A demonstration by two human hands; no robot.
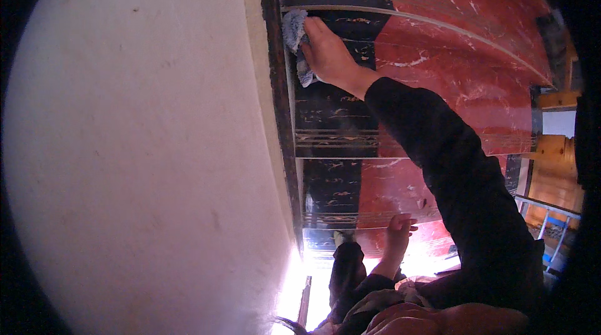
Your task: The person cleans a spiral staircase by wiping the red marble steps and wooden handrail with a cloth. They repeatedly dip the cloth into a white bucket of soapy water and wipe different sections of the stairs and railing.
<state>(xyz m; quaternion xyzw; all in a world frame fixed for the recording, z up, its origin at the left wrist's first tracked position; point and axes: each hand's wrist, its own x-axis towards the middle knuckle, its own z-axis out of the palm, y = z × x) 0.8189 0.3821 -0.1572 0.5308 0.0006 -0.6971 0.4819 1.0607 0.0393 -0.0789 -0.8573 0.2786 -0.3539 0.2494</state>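
Observation:
A grey-blue terry cloth (295, 29) is bunched in my right hand (328, 51). I hold it against the black border (338, 109) of a red marbled step covering (450, 114), close to the corner where the step meets the wall trim. My right arm reaches far forward in a dark sleeve. Lower in the view, my left hand (398, 236) hovers in front of a lower step, fingers loosely bent and slightly apart. Nothing shows in it.
A pale, marked wall (141, 147) fills the left side, edged by dark skirting trim (277, 76). Light-coloured step edges (338, 158) run across. At right are wooden boards (554, 156) and a light metal frame (547, 222). Bright light glares below.

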